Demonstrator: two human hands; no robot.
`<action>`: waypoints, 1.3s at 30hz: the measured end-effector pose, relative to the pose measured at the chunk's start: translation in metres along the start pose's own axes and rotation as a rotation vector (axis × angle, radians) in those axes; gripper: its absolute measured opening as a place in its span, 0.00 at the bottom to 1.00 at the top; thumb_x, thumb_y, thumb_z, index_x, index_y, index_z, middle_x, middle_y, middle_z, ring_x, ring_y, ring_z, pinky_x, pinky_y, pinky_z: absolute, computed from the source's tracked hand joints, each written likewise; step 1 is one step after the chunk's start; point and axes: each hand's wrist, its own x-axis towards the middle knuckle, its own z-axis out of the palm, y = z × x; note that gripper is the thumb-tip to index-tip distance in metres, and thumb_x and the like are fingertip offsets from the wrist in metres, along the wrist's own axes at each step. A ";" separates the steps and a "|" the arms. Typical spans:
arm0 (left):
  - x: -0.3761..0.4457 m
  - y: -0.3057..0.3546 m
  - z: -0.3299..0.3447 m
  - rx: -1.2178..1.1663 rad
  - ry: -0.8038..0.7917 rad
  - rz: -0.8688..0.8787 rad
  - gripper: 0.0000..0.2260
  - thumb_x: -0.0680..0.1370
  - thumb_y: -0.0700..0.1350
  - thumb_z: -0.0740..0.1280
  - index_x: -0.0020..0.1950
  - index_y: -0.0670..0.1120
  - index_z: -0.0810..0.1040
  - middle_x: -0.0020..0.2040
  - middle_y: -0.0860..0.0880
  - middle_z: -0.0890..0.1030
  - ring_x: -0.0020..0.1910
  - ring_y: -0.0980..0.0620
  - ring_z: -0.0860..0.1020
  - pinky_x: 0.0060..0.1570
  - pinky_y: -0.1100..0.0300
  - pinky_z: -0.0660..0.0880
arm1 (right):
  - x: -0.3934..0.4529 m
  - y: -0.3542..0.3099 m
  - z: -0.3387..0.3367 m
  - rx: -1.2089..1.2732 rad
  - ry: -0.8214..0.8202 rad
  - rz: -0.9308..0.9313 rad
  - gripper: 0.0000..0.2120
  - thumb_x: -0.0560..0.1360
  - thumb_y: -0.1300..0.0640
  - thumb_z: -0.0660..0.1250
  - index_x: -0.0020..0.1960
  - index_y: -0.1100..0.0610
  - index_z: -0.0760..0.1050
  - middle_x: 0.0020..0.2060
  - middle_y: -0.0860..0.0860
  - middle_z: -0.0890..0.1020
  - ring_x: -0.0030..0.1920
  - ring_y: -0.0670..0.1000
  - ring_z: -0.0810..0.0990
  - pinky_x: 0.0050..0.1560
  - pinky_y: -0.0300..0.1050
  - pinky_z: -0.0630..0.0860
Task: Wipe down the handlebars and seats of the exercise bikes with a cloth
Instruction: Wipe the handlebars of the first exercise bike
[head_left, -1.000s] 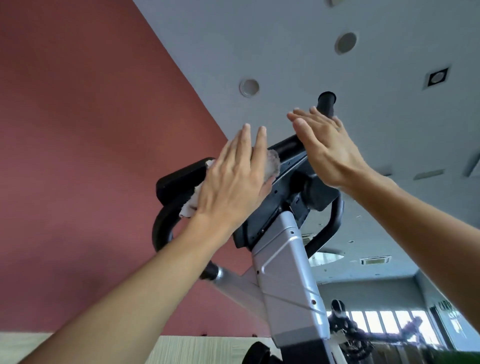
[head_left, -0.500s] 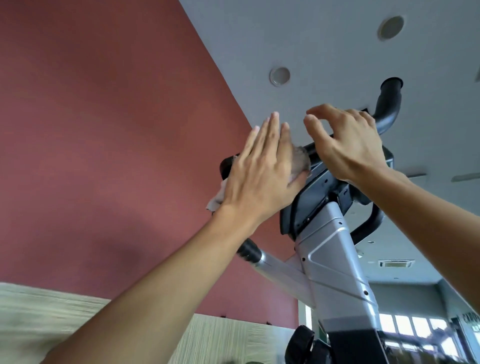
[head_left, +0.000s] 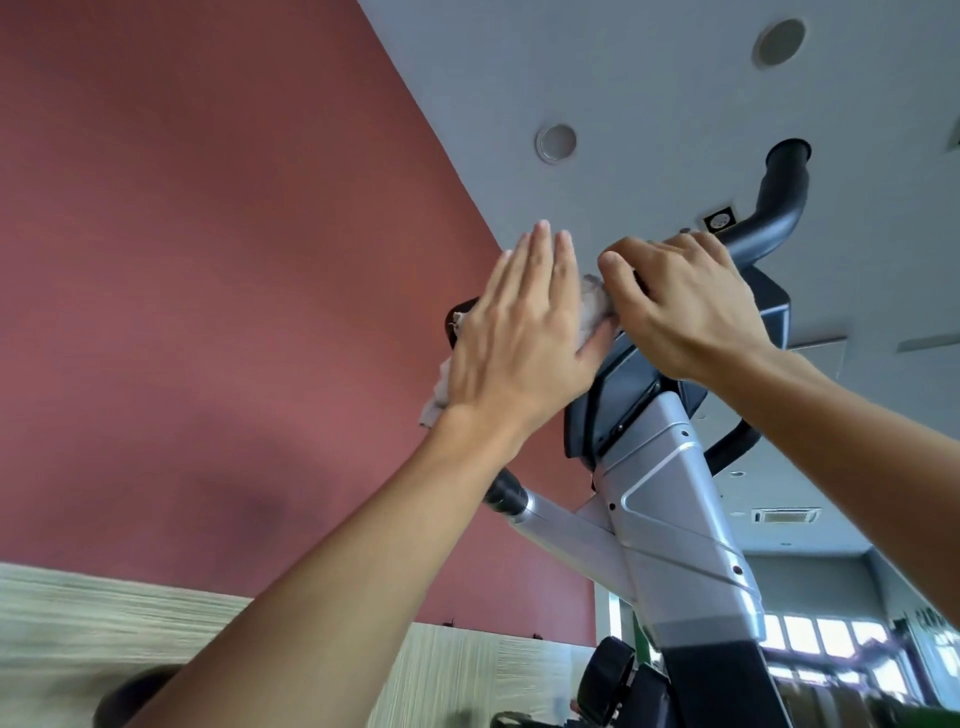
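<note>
Up at about nine o'clock of the bike's console (head_left: 628, 384), the left hand (head_left: 524, 338) lies flat with straight fingers pressed together, pushing a pale cloth (head_left: 439, 387) against the black handlebar (head_left: 779, 208); cloth edges peek out below the wrist and beside the thumb. Just to its right, nearly touching, the right hand (head_left: 685, 306) has its fingers curled over the top of the handlebar, gripping it above the console. At one o'clock from that hand the bar's free end curves upward toward the grey ceiling (head_left: 649, 78). Below, at six o'clock, the silver post (head_left: 675, 530) runs down the frame.
</note>
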 end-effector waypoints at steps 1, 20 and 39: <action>-0.007 -0.005 -0.001 -0.029 0.028 0.007 0.33 0.82 0.58 0.61 0.78 0.34 0.66 0.77 0.33 0.68 0.76 0.40 0.69 0.77 0.49 0.64 | -0.003 0.000 0.002 -0.042 0.005 -0.008 0.24 0.82 0.42 0.44 0.51 0.52 0.76 0.44 0.50 0.82 0.55 0.57 0.76 0.70 0.53 0.62; -0.065 -0.026 0.006 0.040 0.256 -0.013 0.27 0.84 0.51 0.67 0.75 0.33 0.70 0.76 0.33 0.67 0.76 0.38 0.69 0.69 0.46 0.74 | -0.012 0.011 0.005 0.024 -0.190 -0.106 0.30 0.81 0.40 0.40 0.76 0.45 0.67 0.79 0.46 0.61 0.82 0.49 0.46 0.79 0.60 0.33; -0.008 -0.010 -0.016 -0.050 0.038 0.006 0.27 0.81 0.51 0.65 0.74 0.35 0.71 0.74 0.36 0.73 0.74 0.39 0.71 0.73 0.46 0.69 | -0.011 0.018 -0.001 0.088 -0.220 -0.145 0.30 0.81 0.42 0.42 0.78 0.46 0.65 0.79 0.46 0.63 0.82 0.49 0.47 0.78 0.58 0.33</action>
